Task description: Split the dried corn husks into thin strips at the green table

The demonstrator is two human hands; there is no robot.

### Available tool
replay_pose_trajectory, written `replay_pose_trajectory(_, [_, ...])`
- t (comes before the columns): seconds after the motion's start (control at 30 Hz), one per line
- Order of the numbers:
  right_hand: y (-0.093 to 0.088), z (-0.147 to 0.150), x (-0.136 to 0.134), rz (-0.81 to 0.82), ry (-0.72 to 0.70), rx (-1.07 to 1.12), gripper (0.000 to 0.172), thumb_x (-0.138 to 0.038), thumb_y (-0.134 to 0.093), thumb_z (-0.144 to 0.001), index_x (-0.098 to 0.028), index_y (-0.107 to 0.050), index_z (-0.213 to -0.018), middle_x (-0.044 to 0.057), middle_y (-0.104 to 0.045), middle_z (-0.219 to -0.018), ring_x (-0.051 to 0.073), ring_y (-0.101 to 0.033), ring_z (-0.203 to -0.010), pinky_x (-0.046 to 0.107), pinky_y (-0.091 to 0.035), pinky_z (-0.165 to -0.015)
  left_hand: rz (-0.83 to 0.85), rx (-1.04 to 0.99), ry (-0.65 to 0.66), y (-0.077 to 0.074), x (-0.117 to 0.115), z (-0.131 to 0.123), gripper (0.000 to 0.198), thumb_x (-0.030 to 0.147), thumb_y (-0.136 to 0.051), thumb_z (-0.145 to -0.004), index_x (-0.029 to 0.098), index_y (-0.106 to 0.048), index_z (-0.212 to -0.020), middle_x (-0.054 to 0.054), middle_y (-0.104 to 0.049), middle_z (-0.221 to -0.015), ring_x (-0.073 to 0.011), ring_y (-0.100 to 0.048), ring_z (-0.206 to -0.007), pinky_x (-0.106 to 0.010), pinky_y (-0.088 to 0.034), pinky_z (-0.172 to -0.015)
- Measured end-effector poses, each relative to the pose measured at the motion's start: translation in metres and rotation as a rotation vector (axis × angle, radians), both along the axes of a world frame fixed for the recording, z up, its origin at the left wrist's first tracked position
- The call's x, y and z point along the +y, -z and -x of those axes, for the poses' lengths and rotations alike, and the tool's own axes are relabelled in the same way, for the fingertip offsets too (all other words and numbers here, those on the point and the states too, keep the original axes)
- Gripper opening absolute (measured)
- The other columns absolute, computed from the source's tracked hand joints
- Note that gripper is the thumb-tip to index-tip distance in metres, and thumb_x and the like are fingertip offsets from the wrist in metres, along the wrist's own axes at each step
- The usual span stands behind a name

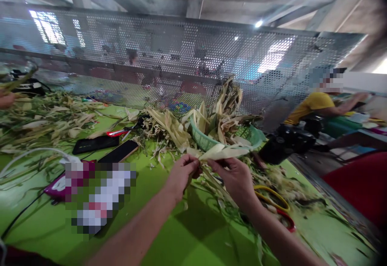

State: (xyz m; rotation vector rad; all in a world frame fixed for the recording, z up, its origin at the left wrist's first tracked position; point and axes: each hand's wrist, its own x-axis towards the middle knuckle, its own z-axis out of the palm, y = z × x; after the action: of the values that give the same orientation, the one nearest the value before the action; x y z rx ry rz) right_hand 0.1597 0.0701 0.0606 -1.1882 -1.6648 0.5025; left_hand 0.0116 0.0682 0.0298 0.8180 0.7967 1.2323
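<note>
A pale dried corn husk [225, 152] is stretched between my two hands above the green table. My left hand [184, 171] pinches the gathered end of the husk with thumb and fingers together. My right hand [234, 175] grips it just to the right, its thumb and fingers closed on the strip. The fingertips of both hands almost meet, and part of the grip is hidden. Right behind the hands stands a light green plastic basket [202, 139] heaped with dried husks [222, 115]. More husk strips hang below my hands.
Scissors with yellow and red handles [272, 195] lie right of my right arm. Left are phones [119, 153], a red cutter [117, 132], a purple power strip [71, 183] and piled husks [45, 123]. A perforated metal panel [151, 64] rises behind. A person in yellow [317, 102] sits at right.
</note>
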Motion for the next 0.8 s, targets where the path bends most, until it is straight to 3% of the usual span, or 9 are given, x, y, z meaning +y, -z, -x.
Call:
replay_pose_trajectory(0.17, [0.003,0.001,-0.005,-0.252,0.044,-0.238,0.014,-0.031,-0.068,-0.078,-0.019,-0.074,-0.080,0.004,-0.072,-0.074,0.017,-0.062,-0.064,0.028,-0.049,-0.065,-0.141,0.201,-0.068,0.002,0.000,0.001,0.021,0.037,-0.060,-0.078,0.017,-0.052,-0.076,0.004,-0.046,-0.060,-0.0087,-0.039,-0.055,-0.022,-0.031,-0.054])
replay_pose_trajectory(0.27, [0.003,0.002,-0.004,-0.239,0.048,-0.210,0.015,-0.032,-0.067,-0.078,-0.018,-0.072,-0.078,0.003,-0.069,-0.071,0.016,-0.060,-0.060,0.026,-0.048,-0.062,-0.180,0.332,-0.108,-0.002,-0.001,0.003,0.015,0.032,-0.055,-0.082,0.018,-0.052,-0.078,0.004,-0.046,-0.063,-0.0095,-0.039,-0.058,-0.023,-0.030,-0.055])
replay_pose_trajectory(0.37, [0.002,0.001,0.000,-0.104,0.006,-0.092,0.018,-0.034,-0.066,-0.080,-0.016,-0.068,-0.077,0.001,-0.066,-0.068,0.014,-0.057,-0.060,0.023,-0.045,-0.057,-0.207,0.466,-0.117,-0.006,-0.003,0.005,0.013,0.030,-0.052,-0.085,0.018,-0.053,-0.080,0.002,-0.052,-0.068,-0.0110,-0.043,-0.061,-0.024,-0.032,-0.057])
replay_pose_trajectory(0.5, [-0.003,-0.003,0.006,0.010,-0.034,0.021,0.023,-0.037,-0.063,-0.081,-0.015,-0.062,-0.072,-0.001,-0.058,-0.063,0.012,-0.050,-0.058,0.021,-0.040,-0.053,-0.386,0.607,-0.093,-0.009,-0.008,0.006,0.016,0.033,-0.049,-0.088,0.019,-0.057,-0.089,-0.003,-0.061,-0.082,-0.0143,-0.052,-0.072,-0.026,-0.036,-0.065])
replay_pose_trajectory(0.67, [-0.005,-0.005,0.001,-0.032,0.008,-0.094,0.025,-0.037,-0.061,-0.083,-0.016,-0.061,-0.070,-0.003,-0.053,-0.058,0.011,-0.046,-0.054,0.021,-0.036,-0.051,-0.456,0.695,-0.119,-0.004,-0.008,0.003,0.014,0.031,-0.051,-0.087,0.019,-0.059,-0.089,-0.005,-0.064,-0.086,-0.0158,-0.054,-0.074,-0.027,-0.037,-0.066])
replay_pose_trajectory(0.8, [-0.002,-0.001,-0.007,-0.224,0.009,-0.285,0.015,-0.030,-0.062,-0.085,-0.018,-0.067,-0.077,0.000,-0.062,-0.069,0.013,-0.056,-0.061,0.022,-0.042,-0.060,-0.440,0.634,-0.157,0.006,-0.002,0.003,0.019,0.034,-0.050,-0.088,0.018,-0.058,-0.080,-0.002,-0.059,-0.075,-0.0137,-0.049,-0.066,-0.026,-0.035,-0.062])
